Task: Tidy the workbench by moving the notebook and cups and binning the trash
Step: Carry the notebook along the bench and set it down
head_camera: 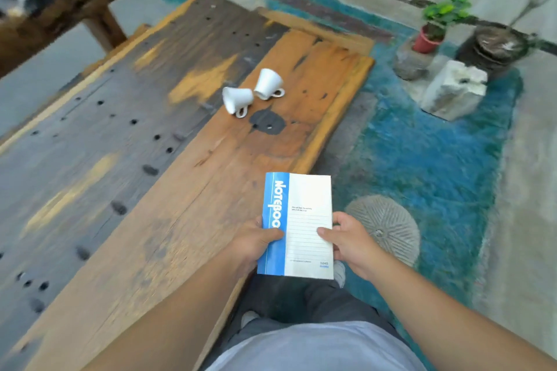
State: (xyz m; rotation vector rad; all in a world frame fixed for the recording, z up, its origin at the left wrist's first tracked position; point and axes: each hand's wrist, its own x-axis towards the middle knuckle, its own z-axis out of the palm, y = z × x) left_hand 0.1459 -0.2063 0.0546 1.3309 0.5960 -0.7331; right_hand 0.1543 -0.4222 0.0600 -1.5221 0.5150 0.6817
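I hold a blue and white notebook (304,214) with both hands, in the air over the near right edge of the wooden workbench (144,159). My left hand (256,242) grips its blue spine side, thumb on the cover. My right hand (349,242) grips its white right edge. Two white cups lie on their sides further along the bench: the left cup (236,99) and the right cup (268,83), close together, handles toward me. No trash or bin is in view.
A blue-green rug (422,166) covers the floor to the right of the bench. On it stand a pale stone block (455,90), a potted plant (434,27) and a dark round pot (497,45). A dark wooden table (60,0) stands at the far left.
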